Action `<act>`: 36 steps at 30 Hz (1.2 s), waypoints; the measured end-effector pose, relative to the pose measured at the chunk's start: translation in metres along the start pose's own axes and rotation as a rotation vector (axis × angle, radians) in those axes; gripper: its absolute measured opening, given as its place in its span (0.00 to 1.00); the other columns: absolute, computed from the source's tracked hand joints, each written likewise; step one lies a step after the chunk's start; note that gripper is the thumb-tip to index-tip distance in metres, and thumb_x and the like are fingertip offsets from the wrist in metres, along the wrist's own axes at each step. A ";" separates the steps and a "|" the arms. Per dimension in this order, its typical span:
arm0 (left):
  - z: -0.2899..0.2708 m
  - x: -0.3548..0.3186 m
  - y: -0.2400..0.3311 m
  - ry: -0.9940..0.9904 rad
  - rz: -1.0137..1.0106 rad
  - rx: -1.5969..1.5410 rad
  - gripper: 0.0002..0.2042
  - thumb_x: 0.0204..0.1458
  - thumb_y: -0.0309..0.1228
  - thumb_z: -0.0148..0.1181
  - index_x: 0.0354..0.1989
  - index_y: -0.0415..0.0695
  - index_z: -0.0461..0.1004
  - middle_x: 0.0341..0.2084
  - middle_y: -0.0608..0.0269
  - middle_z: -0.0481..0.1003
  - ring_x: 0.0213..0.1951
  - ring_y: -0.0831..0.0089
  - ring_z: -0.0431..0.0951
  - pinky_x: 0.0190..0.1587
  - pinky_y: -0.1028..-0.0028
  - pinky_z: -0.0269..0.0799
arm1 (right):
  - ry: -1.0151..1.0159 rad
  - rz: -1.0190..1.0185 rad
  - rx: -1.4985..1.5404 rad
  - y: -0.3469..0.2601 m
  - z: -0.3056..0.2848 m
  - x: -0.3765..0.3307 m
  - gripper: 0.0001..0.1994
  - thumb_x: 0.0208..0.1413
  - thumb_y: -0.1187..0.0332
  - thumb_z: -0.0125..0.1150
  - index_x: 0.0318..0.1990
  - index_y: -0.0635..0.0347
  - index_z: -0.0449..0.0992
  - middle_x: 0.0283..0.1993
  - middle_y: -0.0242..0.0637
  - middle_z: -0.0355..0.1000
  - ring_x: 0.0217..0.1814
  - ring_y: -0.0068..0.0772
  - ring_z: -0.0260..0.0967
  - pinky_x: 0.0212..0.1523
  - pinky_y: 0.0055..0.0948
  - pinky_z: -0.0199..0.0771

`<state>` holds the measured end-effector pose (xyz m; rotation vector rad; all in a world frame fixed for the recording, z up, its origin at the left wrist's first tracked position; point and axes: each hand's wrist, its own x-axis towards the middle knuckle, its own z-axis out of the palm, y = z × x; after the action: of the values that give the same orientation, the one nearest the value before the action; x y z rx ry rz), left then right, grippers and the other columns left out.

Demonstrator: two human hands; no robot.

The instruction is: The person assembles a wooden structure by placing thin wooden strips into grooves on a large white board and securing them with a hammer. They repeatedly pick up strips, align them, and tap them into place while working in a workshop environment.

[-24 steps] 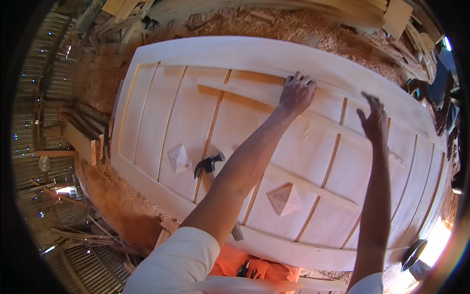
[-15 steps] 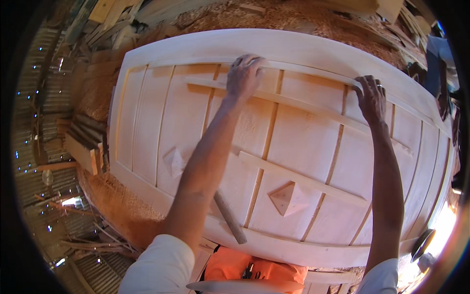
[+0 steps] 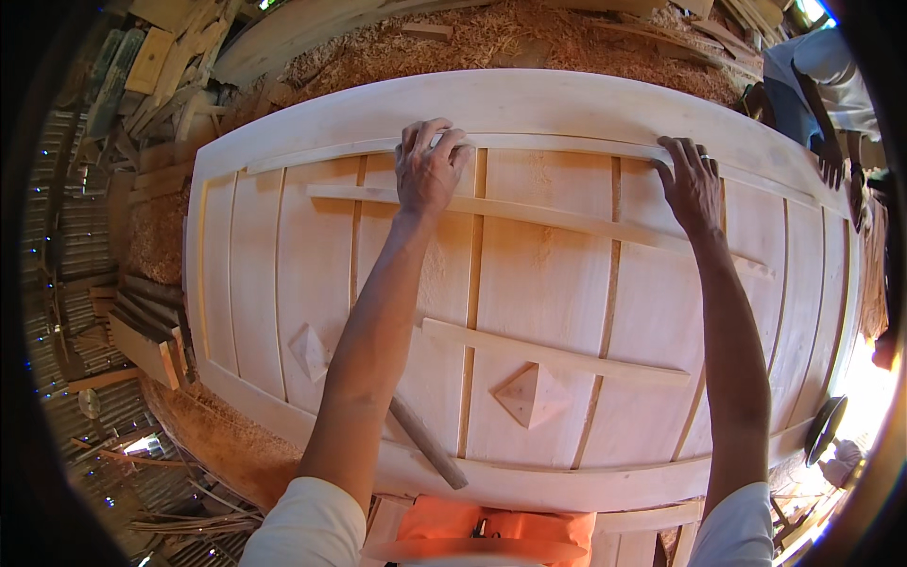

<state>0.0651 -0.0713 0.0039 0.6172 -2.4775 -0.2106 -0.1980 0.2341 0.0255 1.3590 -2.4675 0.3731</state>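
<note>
A large pale wooden door [image 3: 529,104] with grooved panels lies flat before me. Along the inner edge of its far rail runs a thin wooden strip [image 3: 557,144]. My left hand [image 3: 430,170] has its fingers curled over this strip left of the middle. Farther right, my right hand [image 3: 694,184], with a ring on one finger, grips the same strip between thumb and fingers. Two loose strips, a long one [image 3: 548,217] and a shorter one [image 3: 557,352], rest across the panels. Pyramid-shaped wooden blocks [image 3: 532,395] sit nearer me. Beside my left forearm lies a round wooden stick [image 3: 427,442], its upper end hidden.
Another person [image 3: 836,90] stands at the far right, arms hanging by the door's corner. Stacked boards [image 3: 146,335] lie to the left, near a corrugated metal wall [image 3: 47,227]. Wood shavings [image 3: 529,42] cover the ground beyond. A dark round object [image 3: 825,430] is at the right edge.
My view has shifted right, so the door appears farther left. My left hand appears farther left along the strip. More of the other person shows at the right.
</note>
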 end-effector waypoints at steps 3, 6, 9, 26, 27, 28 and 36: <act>0.001 0.005 -0.007 -0.098 -0.039 0.011 0.08 0.51 0.35 0.72 0.39 0.55 0.84 0.44 0.70 0.81 0.52 0.59 0.78 0.53 0.57 0.76 | 0.025 0.024 0.002 -0.002 0.006 -0.004 0.14 0.58 0.67 0.69 0.50 0.48 0.77 0.51 0.31 0.76 0.56 0.41 0.73 0.54 0.45 0.72; 0.000 0.007 -0.004 -0.159 -0.065 0.051 0.11 0.52 0.34 0.72 0.43 0.54 0.83 0.46 0.68 0.81 0.52 0.58 0.78 0.54 0.57 0.76 | -0.012 0.087 0.034 -0.009 0.004 -0.002 0.13 0.59 0.67 0.69 0.50 0.48 0.78 0.50 0.32 0.76 0.56 0.43 0.74 0.54 0.46 0.72; -0.002 -0.003 0.009 -0.120 -0.003 -0.072 0.13 0.52 0.35 0.72 0.47 0.51 0.82 0.48 0.64 0.81 0.54 0.55 0.78 0.57 0.56 0.75 | -0.109 0.111 0.129 -0.025 -0.015 -0.015 0.15 0.57 0.65 0.71 0.51 0.50 0.79 0.53 0.35 0.77 0.58 0.47 0.73 0.57 0.48 0.71; -0.065 -0.029 -0.072 0.068 -0.039 -0.121 0.15 0.56 0.29 0.66 0.53 0.49 0.80 0.51 0.63 0.79 0.61 0.57 0.72 0.67 0.54 0.62 | -0.131 -0.023 0.419 -0.097 -0.009 0.007 0.12 0.60 0.76 0.65 0.52 0.61 0.82 0.49 0.41 0.77 0.54 0.45 0.74 0.57 0.42 0.73; -0.067 -0.028 -0.080 0.152 -0.105 -0.086 0.15 0.56 0.29 0.65 0.52 0.49 0.80 0.51 0.63 0.79 0.61 0.57 0.72 0.67 0.55 0.62 | -0.105 -0.025 0.395 -0.100 -0.002 0.017 0.12 0.60 0.76 0.65 0.52 0.60 0.82 0.49 0.41 0.77 0.54 0.45 0.74 0.58 0.42 0.72; -0.068 -0.032 -0.083 0.158 -0.171 -0.146 0.15 0.56 0.28 0.65 0.53 0.48 0.79 0.51 0.61 0.78 0.61 0.57 0.72 0.67 0.54 0.64 | -0.091 -0.024 0.387 -0.102 0.004 0.025 0.13 0.60 0.76 0.65 0.52 0.60 0.81 0.50 0.41 0.77 0.54 0.45 0.74 0.58 0.42 0.72; -0.024 -0.044 -0.045 -0.088 -0.020 -0.161 0.22 0.58 0.29 0.61 0.62 0.44 0.75 0.64 0.53 0.71 0.69 0.51 0.67 0.68 0.52 0.64 | -0.160 -0.099 0.288 -0.106 0.017 0.051 0.15 0.58 0.76 0.67 0.52 0.53 0.82 0.50 0.39 0.78 0.55 0.46 0.74 0.54 0.43 0.75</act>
<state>0.1275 -0.0902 -0.0106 0.5757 -2.5081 -0.4490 -0.1357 0.1330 0.0375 1.6779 -2.5351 0.6394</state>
